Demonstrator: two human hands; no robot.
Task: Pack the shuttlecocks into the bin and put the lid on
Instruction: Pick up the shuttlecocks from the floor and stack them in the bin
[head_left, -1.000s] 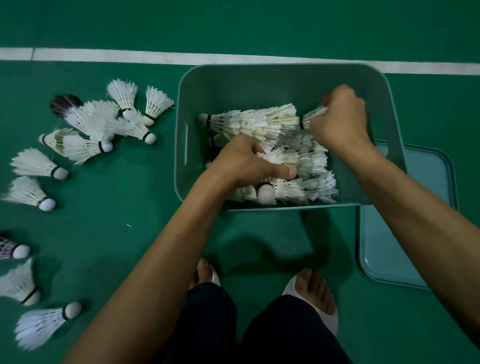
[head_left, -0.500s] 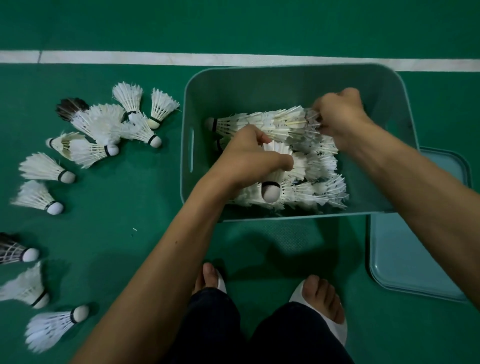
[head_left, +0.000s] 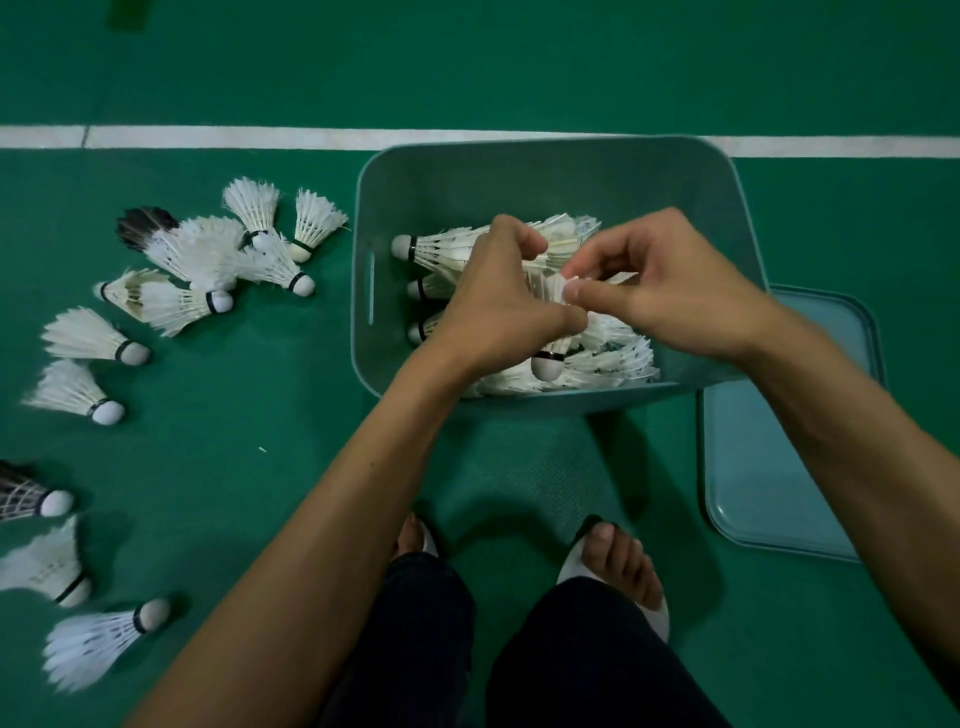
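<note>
Seen from the head camera, both hands met over a teal bin (head_left: 561, 171) on a green court floor (head_left: 260, 405). The left hand (head_left: 498, 301) and right hand (head_left: 670, 296) pinched one shuttlecock (head_left: 551, 353) between their fingers; loose shuttlecocks (head_left: 208, 260) lay left, the lid (head_left: 779, 467) right.

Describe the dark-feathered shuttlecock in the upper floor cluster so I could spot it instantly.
Start at the teal bin below the white court line, then look left to the heap of loose shuttlecocks on the green floor. At the heap's far left edge lies the black-feathered shuttlecock, partly buried under white ones. It is the only dark skirt in that cluster; every neighbour is white.
</note>
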